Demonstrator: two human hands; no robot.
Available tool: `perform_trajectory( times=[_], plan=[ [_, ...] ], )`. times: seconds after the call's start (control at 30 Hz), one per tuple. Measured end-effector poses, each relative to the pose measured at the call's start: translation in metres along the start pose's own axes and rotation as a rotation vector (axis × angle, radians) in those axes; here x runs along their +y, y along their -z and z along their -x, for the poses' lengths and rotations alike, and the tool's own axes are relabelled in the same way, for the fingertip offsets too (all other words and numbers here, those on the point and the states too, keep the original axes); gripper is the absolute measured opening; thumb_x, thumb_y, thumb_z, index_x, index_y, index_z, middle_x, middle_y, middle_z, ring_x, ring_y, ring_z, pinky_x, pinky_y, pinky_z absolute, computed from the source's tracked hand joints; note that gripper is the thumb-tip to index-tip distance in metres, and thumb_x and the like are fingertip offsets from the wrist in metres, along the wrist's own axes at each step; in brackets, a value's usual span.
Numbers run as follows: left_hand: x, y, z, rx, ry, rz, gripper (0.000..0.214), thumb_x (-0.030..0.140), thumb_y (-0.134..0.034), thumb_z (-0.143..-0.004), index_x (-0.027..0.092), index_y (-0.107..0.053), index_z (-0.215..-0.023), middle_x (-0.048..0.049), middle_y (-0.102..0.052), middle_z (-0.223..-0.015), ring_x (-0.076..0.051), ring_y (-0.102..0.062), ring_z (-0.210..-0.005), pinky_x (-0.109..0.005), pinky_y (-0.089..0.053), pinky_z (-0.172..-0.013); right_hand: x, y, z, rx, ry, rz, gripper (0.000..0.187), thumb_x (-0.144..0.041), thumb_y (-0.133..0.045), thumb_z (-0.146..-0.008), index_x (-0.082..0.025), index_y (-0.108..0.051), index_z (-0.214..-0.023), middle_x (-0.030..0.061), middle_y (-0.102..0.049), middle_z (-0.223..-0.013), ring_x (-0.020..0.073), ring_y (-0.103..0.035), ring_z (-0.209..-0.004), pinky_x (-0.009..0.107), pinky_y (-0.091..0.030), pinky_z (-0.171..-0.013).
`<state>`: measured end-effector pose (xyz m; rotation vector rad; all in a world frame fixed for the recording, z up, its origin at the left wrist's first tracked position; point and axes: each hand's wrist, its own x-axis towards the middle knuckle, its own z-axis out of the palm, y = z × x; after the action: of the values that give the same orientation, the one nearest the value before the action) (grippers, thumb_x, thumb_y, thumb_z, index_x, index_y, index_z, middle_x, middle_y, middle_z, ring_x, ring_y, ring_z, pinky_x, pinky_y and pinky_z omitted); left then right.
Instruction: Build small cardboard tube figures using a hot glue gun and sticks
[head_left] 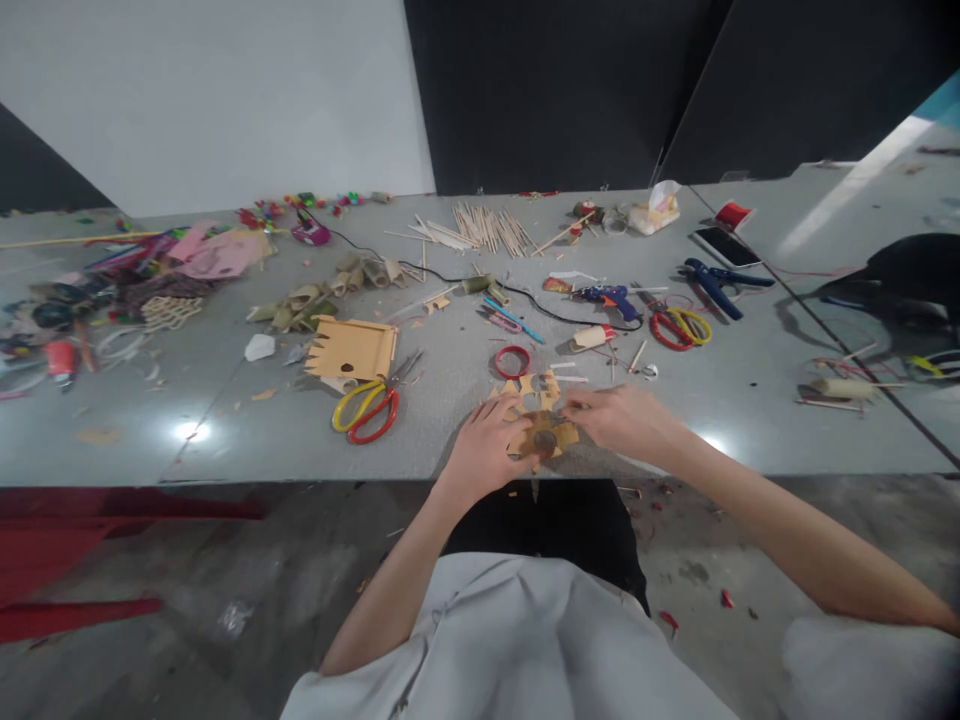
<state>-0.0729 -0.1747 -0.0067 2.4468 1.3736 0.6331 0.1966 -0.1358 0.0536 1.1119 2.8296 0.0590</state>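
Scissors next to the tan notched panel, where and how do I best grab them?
Probably by the red handle and yellow handle, coming from the near edge of the table: both loops point toward you, while the blades point away. The red loop looks freer, since the yellow one lies closer to the tan panel.

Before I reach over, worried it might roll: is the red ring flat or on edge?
Flat: the red ring faces up, with grey tabletop showing through its opening.

Left hand (491, 437) gripping palm-down, right hand (622, 417) curling close beside; left forearm (401, 575), right forearm (787, 530) angling inward.
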Motion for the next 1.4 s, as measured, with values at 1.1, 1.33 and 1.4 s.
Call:
perform_trajectory(
  times=[1.1, 1.33, 1.4],
  plan=[
    [0.000, -0.002, 0.001, 0.051, 0.025, 0.080, 0.060, 0.040, -0.083, -0.088, 0.025, -0.062, -0.142, -0.0092, -0.061, -0.159, -0.031, -0.055, -0.149, -0.048, -0.044, -0.127, -0.027, -0.014, -0.001, 0.297, -0.401, -0.592, 0.025, -0.041, -0.063, -0.102, -0.020, -0.075, -0.106, 0.0082, -0.078, -0.107, 0.0210, -0.073, -0.091, 0.030, -0.050, -0.080],
    [0.000, -0.001, 0.001, 0.048, 0.030, 0.080, 0.059, 0.048, -0.082, -0.090, 0.025, -0.063, -0.141, -0.0100, -0.061, -0.158, -0.031, -0.056, -0.149, -0.048, -0.045, -0.127, -0.015, -0.023, -0.020, 0.063, -0.434, -0.739, 0.028, -0.048, -0.072, -0.094, -0.020, -0.075, -0.092, 0.0045, -0.076, -0.086, 0.0197, -0.065, -0.074, 0.031, -0.040, -0.067],
    [0.000, -0.001, 0.001, 0.046, 0.026, 0.082, 0.060, 0.051, -0.082, -0.090, 0.025, -0.063, -0.141, -0.0105, -0.061, -0.157, -0.031, -0.056, -0.149, -0.049, -0.045, -0.127, -0.009, -0.026, -0.023, 0.043, -0.442, -0.769, 0.025, -0.043, -0.070, -0.094, -0.019, -0.075, -0.090, 0.0049, -0.075, -0.084, 0.0192, -0.063, -0.073, 0.030, -0.038, -0.066]
  ],
)
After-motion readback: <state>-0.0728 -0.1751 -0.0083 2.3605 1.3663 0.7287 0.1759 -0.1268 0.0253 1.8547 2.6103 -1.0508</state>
